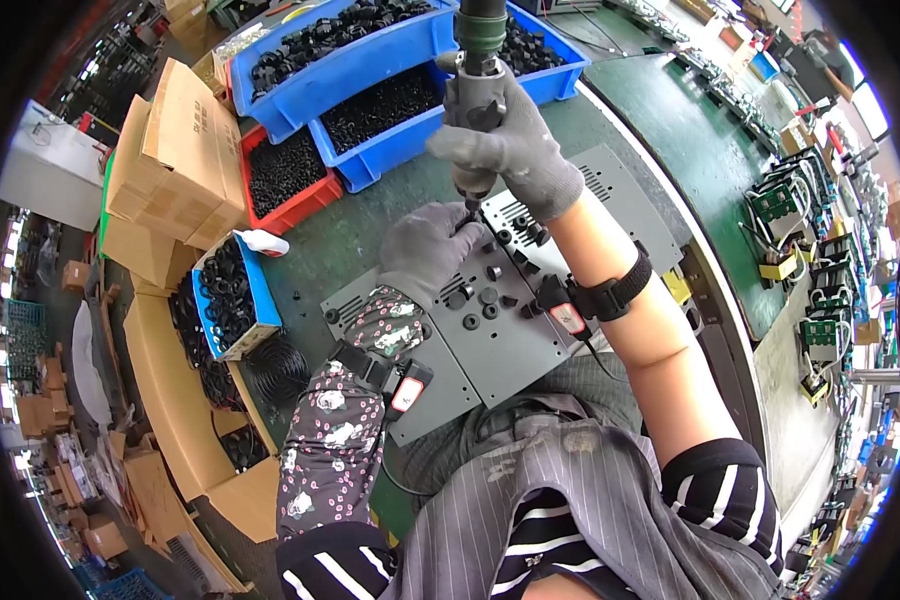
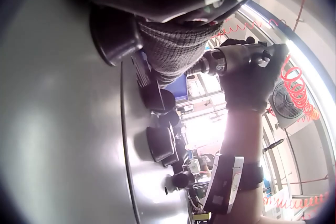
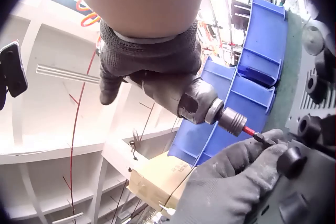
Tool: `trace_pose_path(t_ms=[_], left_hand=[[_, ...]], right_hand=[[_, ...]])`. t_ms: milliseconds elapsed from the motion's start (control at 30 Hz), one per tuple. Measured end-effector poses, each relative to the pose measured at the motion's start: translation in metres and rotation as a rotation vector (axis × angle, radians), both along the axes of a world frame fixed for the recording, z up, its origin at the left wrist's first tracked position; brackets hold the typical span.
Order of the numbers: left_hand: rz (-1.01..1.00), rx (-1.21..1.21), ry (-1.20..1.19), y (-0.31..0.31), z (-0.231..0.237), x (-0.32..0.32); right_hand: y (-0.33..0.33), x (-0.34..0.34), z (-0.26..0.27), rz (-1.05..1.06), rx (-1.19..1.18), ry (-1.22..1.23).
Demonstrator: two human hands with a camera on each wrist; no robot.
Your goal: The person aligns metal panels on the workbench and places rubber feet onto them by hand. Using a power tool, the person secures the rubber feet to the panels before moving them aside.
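Observation:
My gloved right hand (image 1: pixel 525 140) grips an upright power screwdriver (image 1: pixel 477 100), its bit pointing down at the grey slotted metal panels (image 1: pixel 510 350). In the right wrist view the red-collared bit (image 3: pixel 251 131) reaches a small black part (image 3: pixel 266 140) between the thumb and finger of my gloved left hand (image 1: pixel 425 250). The glove partly hides that part. Several round black feet (image 1: pixel 488 296) lie loose on the panels around the fingers. One black foot (image 2: pixel 114 35) shows close beside the left hand in the left wrist view.
Blue bins (image 1: pixel 370 170) and a red bin (image 1: pixel 300 203) of black parts stand at the back left. A blue-edged box (image 1: pixel 263 290), a white bottle (image 1: pixel 265 242) and cardboard boxes (image 1: pixel 185 150) line the left side. The bench edge (image 1: pixel 705 240) runs along the right.

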State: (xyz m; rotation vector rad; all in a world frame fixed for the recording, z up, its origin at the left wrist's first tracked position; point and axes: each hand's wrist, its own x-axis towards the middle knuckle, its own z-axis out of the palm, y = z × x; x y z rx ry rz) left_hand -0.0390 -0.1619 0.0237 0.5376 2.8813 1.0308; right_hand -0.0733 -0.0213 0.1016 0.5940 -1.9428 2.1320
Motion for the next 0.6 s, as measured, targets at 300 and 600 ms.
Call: trace_pose_path(t_ms=[300,600], left_hand=[[0.032,-0.018,0.04,-0.001,-0.01,-0.002],[0.013,-0.07,0.07,-0.001,-0.01,-0.002]], right_hand=[[0.018,-0.016,-0.007,0.508,-0.249,-0.148],[0.004,0.002,0.004,0.345,-0.219,-0.137]])
